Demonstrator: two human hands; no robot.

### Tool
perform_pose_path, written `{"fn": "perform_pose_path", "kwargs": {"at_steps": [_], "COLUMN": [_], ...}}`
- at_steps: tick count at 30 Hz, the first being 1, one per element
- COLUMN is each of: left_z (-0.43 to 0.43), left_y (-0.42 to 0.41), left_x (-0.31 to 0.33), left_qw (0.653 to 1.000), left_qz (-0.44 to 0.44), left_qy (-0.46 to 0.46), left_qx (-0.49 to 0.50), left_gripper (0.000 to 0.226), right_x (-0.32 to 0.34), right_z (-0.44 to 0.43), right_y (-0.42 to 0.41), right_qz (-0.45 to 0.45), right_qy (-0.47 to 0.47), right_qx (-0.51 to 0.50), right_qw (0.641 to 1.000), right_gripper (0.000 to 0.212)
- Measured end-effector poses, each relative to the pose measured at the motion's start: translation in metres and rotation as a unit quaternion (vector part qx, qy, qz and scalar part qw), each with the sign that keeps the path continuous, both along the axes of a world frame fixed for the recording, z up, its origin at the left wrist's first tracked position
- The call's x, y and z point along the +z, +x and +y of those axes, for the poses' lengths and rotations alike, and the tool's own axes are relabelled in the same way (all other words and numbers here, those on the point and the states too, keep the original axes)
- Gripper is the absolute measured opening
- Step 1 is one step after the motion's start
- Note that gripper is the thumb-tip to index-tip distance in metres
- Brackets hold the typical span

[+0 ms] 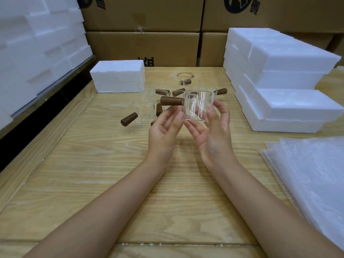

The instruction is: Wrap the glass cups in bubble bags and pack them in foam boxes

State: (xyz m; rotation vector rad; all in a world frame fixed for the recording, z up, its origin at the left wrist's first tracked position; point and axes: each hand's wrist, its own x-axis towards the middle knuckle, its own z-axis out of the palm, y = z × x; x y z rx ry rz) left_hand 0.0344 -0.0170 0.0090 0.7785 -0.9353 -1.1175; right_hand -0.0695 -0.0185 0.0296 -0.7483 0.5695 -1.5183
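Wooden table [93, 183]: left of the glass cup [199, 107], a foam box [119, 75]; left hand [165, 127] touches the cup's base with relaxed fingers, right hand [214, 131] pinches its wall. Right of it, bubble bags [307, 174]; a firm pinch while reaching seems wise.

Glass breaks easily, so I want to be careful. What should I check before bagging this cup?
1. Grip on the glass cup: ok; the right hand grips it, the left hand touches its lower edge.
2. Held clear of the other cups: ok.
3. Supply of bubble bags at the right: ok, stacked flat.
4. One bag opened: not ok, none in hand.
5. Any of the foam boxes open: cannot tell.
6. Cup uncracked: cannot tell.
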Motion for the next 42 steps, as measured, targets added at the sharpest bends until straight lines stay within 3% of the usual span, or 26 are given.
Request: {"fn": "perform_pose_path", "kwargs": {"at_steps": [5, 10, 16, 20, 26, 31, 34, 38, 42], "left_z": [0.001, 0.001, 0.001, 0.002, 0.008, 0.012, 0.009, 0.006, 0.006], "left_y": [-0.001, 0.001, 0.000, 0.001, -0.003, -0.006, -0.005, -0.004, -0.004], "left_x": [0.000, 0.000, -0.001, 0.000, 0.002, 0.005, 0.003, 0.003, 0.001], "left_qw": [0.998, 0.997, 0.996, 0.993, 0.988, 0.984, 0.991, 0.994, 0.993], "left_qz": [-0.053, -0.051, -0.049, -0.071, -0.117, -0.128, -0.101, -0.108, -0.120], "left_qy": [-0.021, -0.037, -0.049, -0.053, -0.054, -0.094, -0.057, -0.018, -0.017], "left_qx": [0.016, 0.034, 0.057, 0.082, 0.083, 0.084, 0.061, 0.009, 0.001], "left_gripper": [0.030, 0.033, 0.030, 0.038, 0.042, 0.036, 0.034, 0.054, 0.051], "right_x": [-0.002, -0.005, -0.007, -0.006, -0.006, -0.005, -0.004, -0.005, -0.007], "right_z": [-0.001, -0.002, -0.004, -0.001, 0.001, -0.005, -0.006, -0.005, -0.006], "right_y": [0.001, 0.003, 0.000, 0.002, 0.001, -0.002, -0.002, 0.000, 0.000], "right_qz": [-0.018, -0.007, 0.119, 0.179, 0.132, 0.039, -0.007, -0.008, 0.043], "right_qy": [0.021, 0.025, -0.005, -0.044, -0.052, -0.004, 0.019, 0.036, 0.035], "right_qx": [0.026, 0.018, -0.060, -0.072, -0.099, -0.051, -0.017, 0.007, 0.003], "right_qw": [0.999, 0.999, 0.991, 0.980, 0.985, 0.998, 1.000, 0.999, 0.998], "right_gripper": [0.022, 0.018, 0.019, 0.050, 0.063, 0.042, 0.032, 0.033, 0.025]}}
